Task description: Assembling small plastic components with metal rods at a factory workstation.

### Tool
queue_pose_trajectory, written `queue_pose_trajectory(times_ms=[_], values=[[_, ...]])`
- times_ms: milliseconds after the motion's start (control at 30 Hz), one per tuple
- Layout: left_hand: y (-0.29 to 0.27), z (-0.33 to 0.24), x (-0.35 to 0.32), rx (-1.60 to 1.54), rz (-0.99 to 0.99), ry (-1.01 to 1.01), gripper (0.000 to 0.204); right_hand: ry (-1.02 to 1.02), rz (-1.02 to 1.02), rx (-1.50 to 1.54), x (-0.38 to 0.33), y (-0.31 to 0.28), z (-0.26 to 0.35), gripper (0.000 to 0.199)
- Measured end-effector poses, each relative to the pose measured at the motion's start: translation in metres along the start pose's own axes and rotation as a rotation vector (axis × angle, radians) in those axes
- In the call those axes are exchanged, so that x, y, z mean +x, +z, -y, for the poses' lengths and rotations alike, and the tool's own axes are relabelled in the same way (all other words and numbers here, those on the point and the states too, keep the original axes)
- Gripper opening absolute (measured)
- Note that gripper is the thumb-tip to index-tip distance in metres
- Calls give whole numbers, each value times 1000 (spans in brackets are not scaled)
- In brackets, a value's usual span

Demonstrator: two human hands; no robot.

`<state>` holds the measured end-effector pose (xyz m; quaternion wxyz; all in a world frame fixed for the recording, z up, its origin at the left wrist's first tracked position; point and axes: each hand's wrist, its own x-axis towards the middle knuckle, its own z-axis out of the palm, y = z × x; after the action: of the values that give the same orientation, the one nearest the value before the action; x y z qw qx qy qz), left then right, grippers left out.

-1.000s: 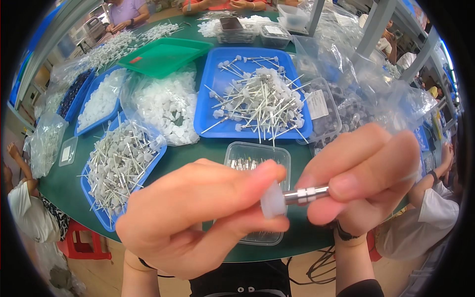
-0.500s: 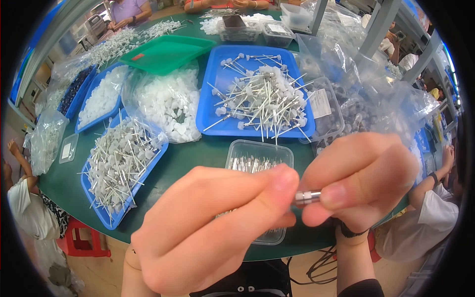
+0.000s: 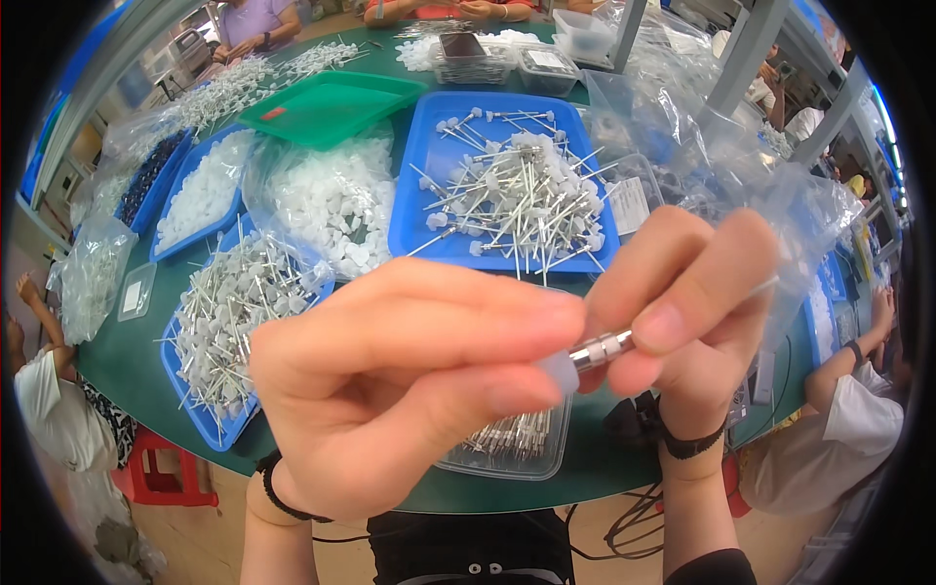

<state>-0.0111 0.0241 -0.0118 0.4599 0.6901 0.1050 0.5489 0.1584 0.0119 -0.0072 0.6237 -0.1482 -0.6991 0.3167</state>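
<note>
Close to the camera, the left hand (image 3: 390,390) pinched a white plastic cap (image 3: 560,372) while the right hand (image 3: 682,312) gripped the metal pin (image 3: 603,348) entering it. Below them a clear tub (image 3: 512,444) of pins sat on the green bench (image 3: 390,244). Farther off lay a blue tray (image 3: 419,210) of assembled pins.

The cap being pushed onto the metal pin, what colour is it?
White, slightly see-through; the cap shows best in the head view, pinched in the left hand against the silvery pin.

Left hand (image 3: 390,390) pinches white cap (image 3: 559,371) on metal pin (image 3: 602,348), held by right hand (image 3: 682,312); cap looks partly seated.
</note>
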Motion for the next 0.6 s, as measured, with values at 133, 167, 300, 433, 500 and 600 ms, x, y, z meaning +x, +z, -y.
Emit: queue_pose_trajectory(times_ms=[133,167,300,433,500,600], values=[[8,-14,-1,0,-50,2,24,60,-10,71,2,3,5,27],[7,-11,0,2,-44,-10,24,79,-3,78,1,1,2,27],[0,-5,1,-5,-3,-84,25,182,-55,217,-1,2,-3,27],[4,-9,2,-108,-45,-145,22,279,-82,391,0,6,-2,26],[6,-9,3,-143,-86,-174,20,339,-98,442,0,7,-3,25],[10,-7,6,-178,-112,-120,16,369,-99,477,0,5,-6,23]])
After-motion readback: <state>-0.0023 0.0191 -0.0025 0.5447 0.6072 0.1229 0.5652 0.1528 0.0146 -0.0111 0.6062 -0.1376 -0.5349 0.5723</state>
